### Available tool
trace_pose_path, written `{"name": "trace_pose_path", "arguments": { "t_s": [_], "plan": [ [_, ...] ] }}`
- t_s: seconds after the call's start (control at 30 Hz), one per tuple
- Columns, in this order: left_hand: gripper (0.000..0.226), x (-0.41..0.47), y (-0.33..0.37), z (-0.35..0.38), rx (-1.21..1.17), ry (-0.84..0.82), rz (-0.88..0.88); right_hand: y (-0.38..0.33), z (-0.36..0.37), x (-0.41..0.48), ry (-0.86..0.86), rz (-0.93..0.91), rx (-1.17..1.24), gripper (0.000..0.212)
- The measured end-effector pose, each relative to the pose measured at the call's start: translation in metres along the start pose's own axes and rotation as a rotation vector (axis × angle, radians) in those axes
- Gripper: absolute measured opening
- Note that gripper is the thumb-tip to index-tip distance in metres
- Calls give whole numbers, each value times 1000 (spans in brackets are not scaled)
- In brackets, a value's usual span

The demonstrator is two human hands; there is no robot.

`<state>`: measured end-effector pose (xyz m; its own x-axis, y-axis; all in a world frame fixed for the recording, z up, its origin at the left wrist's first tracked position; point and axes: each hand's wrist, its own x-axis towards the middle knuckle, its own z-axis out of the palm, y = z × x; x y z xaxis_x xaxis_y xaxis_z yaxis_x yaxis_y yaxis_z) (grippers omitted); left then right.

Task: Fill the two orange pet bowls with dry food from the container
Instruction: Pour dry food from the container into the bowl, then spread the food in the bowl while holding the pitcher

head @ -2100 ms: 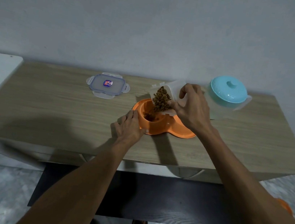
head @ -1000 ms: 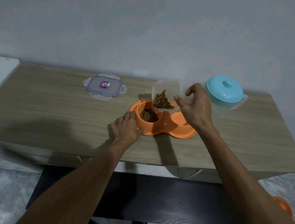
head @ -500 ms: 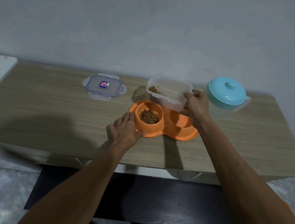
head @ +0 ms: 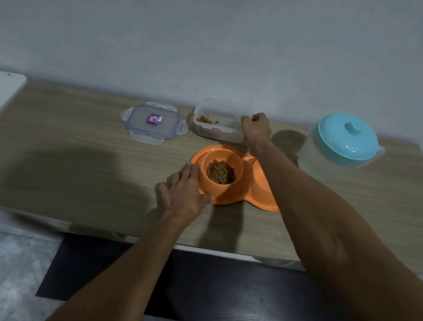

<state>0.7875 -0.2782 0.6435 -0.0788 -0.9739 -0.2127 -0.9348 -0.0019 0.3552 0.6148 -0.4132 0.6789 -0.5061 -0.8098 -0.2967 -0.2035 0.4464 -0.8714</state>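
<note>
At about ten o'clock on the wood-grain surface [head: 71,140] lies a clear rectangular lid [head: 154,121] with four snap tabs and a small label too small to read. Your left hand [head: 186,195] rests fingers spread against the left rim of the glossy orange double bowl [head: 232,179]; its left cup holds brown kibble [head: 221,172], while your forearm hides most of the right cup. At twelve o'clock, your right hand [head: 255,131] curls around the right edge of the translucent container [head: 219,127], nearly emptied. At two o'clock stands a teal-lidded tub [head: 346,141].
</note>
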Motion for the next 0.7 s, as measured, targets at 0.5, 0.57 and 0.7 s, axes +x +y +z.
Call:
{"name": "trace_pose_path", "arguments": {
  "t_s": [0.5,0.57,0.7],
  "plan": [
    [102,1,-1,1,24,-16,34,7,-17,-19,25,-29,-34,47],
    [102,-1,-3,0,28,-13,60,11,-31,-34,64,-59,-32,47],
    [96,-11,-4,-8,57,85,135,20,-66,-76,147,-153,-56,36]
  ]
}}
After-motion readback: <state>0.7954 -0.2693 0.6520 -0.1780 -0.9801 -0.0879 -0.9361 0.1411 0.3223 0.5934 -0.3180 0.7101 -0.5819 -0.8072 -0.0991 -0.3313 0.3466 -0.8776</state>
